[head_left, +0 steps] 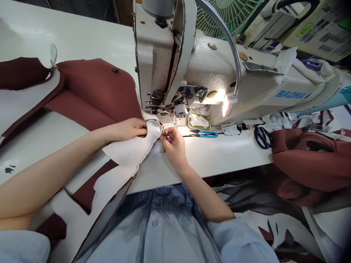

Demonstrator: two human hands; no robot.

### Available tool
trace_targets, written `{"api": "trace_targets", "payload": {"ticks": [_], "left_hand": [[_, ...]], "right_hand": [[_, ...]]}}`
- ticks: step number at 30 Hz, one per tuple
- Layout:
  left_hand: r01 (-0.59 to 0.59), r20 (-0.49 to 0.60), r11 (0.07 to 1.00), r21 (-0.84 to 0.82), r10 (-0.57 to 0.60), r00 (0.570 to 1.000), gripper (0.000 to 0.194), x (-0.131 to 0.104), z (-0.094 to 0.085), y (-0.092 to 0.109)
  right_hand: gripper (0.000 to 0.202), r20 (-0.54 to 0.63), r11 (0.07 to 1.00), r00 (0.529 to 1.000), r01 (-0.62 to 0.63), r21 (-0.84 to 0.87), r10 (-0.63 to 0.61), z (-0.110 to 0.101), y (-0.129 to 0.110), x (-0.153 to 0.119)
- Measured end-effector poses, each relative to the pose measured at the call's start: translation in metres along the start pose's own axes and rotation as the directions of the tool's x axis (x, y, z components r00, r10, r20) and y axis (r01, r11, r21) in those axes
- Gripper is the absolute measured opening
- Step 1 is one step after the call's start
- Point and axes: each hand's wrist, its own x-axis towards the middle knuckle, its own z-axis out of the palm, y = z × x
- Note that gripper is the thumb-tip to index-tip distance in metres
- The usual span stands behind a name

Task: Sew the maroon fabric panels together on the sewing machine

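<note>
A sewn piece of maroon material (101, 91) with white backing (131, 149) runs from the table's left side to below the sewing machine's needle area (179, 109). My left hand (134, 128) grips this piece at its narrow white end, the fingertips partly tucked behind the backing. Close by on the right, my right hand (174, 146) is closed in a pinch at the piece's edge. A thin dark item with a purple bit (168, 139) shows between its fingers; its kind is unclear.
Blue thread snips (204, 134) lie beside a small tin (199, 121) right of the needle. Black-handled scissors (263, 137) rest farther right, near a maroon pile (312, 160). The machine's arm (246, 80) spans the back, a lit lamp (225, 106) below it.
</note>
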Motion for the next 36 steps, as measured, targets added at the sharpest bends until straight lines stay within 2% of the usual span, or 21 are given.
{"api": "trace_targets", "payload": {"ticks": [6,14,21,27,31,36], "left_hand": [[0.025,-0.015,0.999,0.037,-0.025,1.000,0.041,0.001,0.001,-0.002],[0.004,0.031,0.999,0.037,-0.005,1.000,0.038,0.003,-0.001,-0.006],[0.028,-0.048,0.998,0.062,-0.025,0.999,0.028,-0.001,0.002,0.002],[0.036,-0.139,0.996,0.087,-0.023,0.990,0.024,0.002,0.007,0.001],[0.016,-0.156,0.994,0.111,0.001,0.988,0.024,0.003,0.009,-0.002],[0.026,-0.173,0.988,0.152,0.000,0.985,0.022,0.002,0.010,-0.003]], "right_hand": [[0.015,-0.021,0.993,1.000,-0.004,-0.117,0.002,-0.003,-0.001,-0.003],[0.013,-0.002,0.985,1.000,0.027,-0.173,-0.028,-0.004,0.000,0.003],[0.009,0.013,0.976,0.999,0.047,-0.213,-0.046,-0.005,-0.004,0.003],[0.011,0.034,0.981,0.999,0.047,-0.186,-0.042,-0.007,-0.002,0.005],[0.016,0.062,0.985,0.998,0.040,-0.169,-0.030,-0.007,0.000,0.007],[0.010,0.059,0.979,0.998,0.038,-0.199,-0.027,-0.007,-0.001,0.008]]}}
